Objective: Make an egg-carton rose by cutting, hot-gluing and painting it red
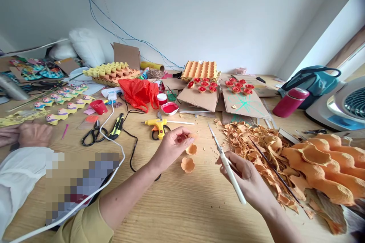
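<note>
Two orange cups (188,164): cut, unpainted, on my desk (171,209).
Red flowers (212,89): coloured, on cardboard (194,98).
Egg carton (318,165): partly uncut, it seems.
Small dish (170,108): red paint inside.
Jar (162,99): contents uncertain.
Left hand (172,146): I pinch an orange piece (193,136), fingers narrow.
Right hand (247,172): I grip a white-handled cutting tool (233,178).

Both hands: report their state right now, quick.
Left hand: closed, fingertips pinching a small orange piece.
Right hand: closed around a white-handled bladed tool.
</note>
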The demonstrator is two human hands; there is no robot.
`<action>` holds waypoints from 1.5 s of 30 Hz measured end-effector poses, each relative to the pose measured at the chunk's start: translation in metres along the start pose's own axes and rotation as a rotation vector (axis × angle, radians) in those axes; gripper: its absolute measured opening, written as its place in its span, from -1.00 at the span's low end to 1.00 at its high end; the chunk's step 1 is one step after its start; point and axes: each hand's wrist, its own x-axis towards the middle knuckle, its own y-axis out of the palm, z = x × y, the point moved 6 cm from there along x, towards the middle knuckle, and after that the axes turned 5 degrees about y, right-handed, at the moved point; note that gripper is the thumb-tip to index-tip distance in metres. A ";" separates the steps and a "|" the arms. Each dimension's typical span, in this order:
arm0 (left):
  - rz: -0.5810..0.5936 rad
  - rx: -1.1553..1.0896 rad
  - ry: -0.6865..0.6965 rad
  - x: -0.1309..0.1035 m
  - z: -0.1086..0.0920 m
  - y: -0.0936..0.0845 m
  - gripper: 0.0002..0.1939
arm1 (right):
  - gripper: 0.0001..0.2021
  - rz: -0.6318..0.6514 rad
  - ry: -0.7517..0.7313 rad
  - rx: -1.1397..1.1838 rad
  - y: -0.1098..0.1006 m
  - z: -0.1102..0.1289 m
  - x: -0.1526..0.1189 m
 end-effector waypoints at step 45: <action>0.047 -0.509 -0.194 -0.016 0.003 0.032 -0.79 | -0.75 -0.429 -0.387 -0.885 0.009 0.018 -0.008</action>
